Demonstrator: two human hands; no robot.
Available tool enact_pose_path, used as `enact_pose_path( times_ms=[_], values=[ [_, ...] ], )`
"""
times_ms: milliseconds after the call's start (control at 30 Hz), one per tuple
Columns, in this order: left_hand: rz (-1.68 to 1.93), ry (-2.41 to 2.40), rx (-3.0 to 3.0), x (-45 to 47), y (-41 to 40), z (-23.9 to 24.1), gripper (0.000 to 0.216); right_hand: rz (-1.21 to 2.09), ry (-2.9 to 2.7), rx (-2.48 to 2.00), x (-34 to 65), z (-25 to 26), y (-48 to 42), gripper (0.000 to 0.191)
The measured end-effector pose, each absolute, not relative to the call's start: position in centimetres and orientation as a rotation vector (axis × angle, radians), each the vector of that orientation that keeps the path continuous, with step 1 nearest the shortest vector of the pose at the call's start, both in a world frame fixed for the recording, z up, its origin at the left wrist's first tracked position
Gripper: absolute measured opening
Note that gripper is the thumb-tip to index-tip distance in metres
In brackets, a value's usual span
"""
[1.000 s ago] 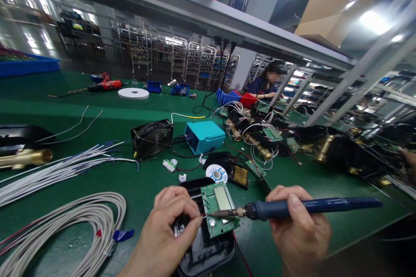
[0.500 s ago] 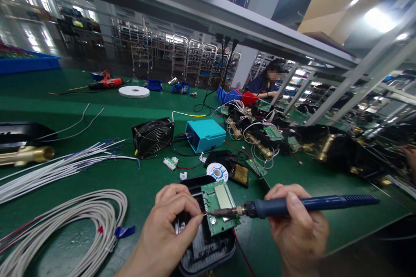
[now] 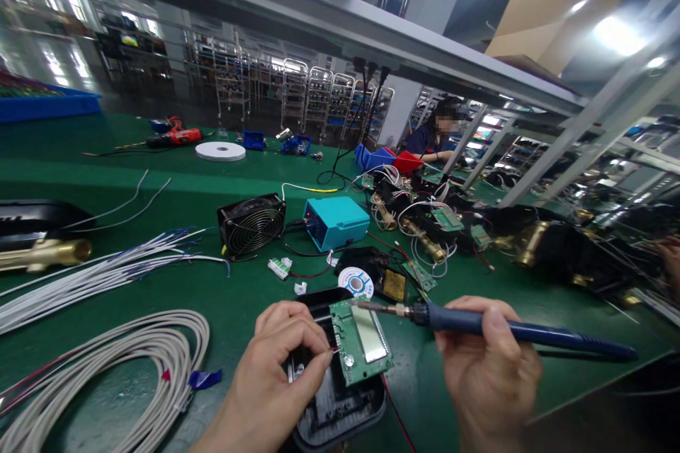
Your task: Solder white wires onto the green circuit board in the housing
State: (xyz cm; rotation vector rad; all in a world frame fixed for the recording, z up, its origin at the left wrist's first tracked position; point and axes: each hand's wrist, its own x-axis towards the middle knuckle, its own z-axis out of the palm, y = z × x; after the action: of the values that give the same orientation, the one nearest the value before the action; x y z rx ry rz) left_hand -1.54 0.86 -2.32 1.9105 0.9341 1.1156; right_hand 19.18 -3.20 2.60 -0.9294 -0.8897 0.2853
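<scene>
Head | green board (image 3: pixel 348 336), pale screen (image 3: pixel 368 334) | left grip (image 3: pixel 281 371) pinches wire (image 3: pixel 335 350) | right grip (image 3: pixel 491 368) clasps iron (image 3: pixel 457 319)

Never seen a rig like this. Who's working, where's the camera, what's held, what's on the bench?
No robot: a person works bare-handed. The only camera is worn on that person's head, looking forward and down. The right hand holds a soldering iron, its tip over the circuit board. The left hand pinches a thin wire at the board's edge. Underneath is a black housing. On the green bench are a fan, a turquoise box, white wires and a gray cable coil.
</scene>
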Motion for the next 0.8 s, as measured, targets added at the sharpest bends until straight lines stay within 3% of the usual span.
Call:
enact_pose_path(
  times_ms=[200, 467, 600, 800],
  values=[
    [1.046, 0.905, 2.039, -2.0, 1.2, -3.4, 0.018, 0.309, -1.086, -0.904, 20.7, 3.4, -2.3, 0.017],
    [1.023, 0.883, 2.129, -2.5, 2.0, -4.2, 0.017, -0.166, -1.330, -0.873, 20.4, 4.6, -2.9, 0.026],
    [1.036, 0.931, 2.014, -2.1, 1.3, -3.0, 0.019, 0.197, -1.480, -1.061, 18.9, 1.1, -3.2, 0.025],
    [1.051, 0.946, 1.961, -1.7, 0.9, -2.6, 0.016, 0.678, -1.682, -1.113, 17.9, -1.6, -3.3, 0.057]
  ],
)
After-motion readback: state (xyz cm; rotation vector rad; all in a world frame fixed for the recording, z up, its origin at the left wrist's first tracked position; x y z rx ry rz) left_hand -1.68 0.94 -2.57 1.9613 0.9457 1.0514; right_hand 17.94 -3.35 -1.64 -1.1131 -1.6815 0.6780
